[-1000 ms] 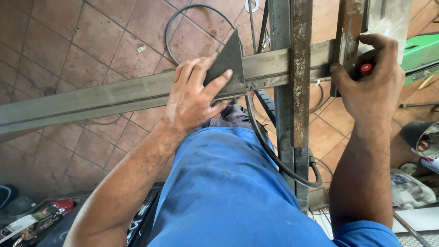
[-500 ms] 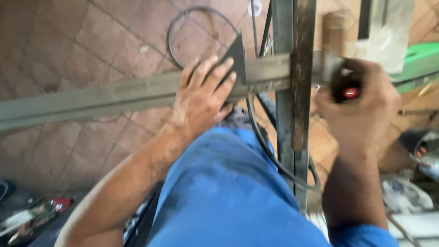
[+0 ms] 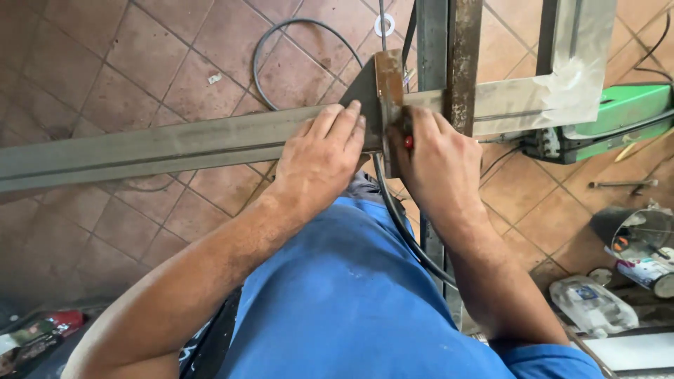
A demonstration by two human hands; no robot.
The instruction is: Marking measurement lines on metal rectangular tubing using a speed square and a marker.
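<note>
Long grey steel bar (image 3: 161, 149) runs across over the tiled floor (image 3: 126, 63), passing right under the fingers of both hands. Rusty upright post (image 3: 463, 63) crosses it just past the right fingertips. Containers off to the right: a paint can (image 3: 642, 256), contents hidden, and a clear plastic bottle (image 3: 593, 305). Left hand (image 3: 319, 158) lies flat, fingers spread on the bar against a triangular plate (image 3: 365, 95). Right hand (image 3: 439, 165) is curled around a red-tipped tool (image 3: 408, 142).
</note>
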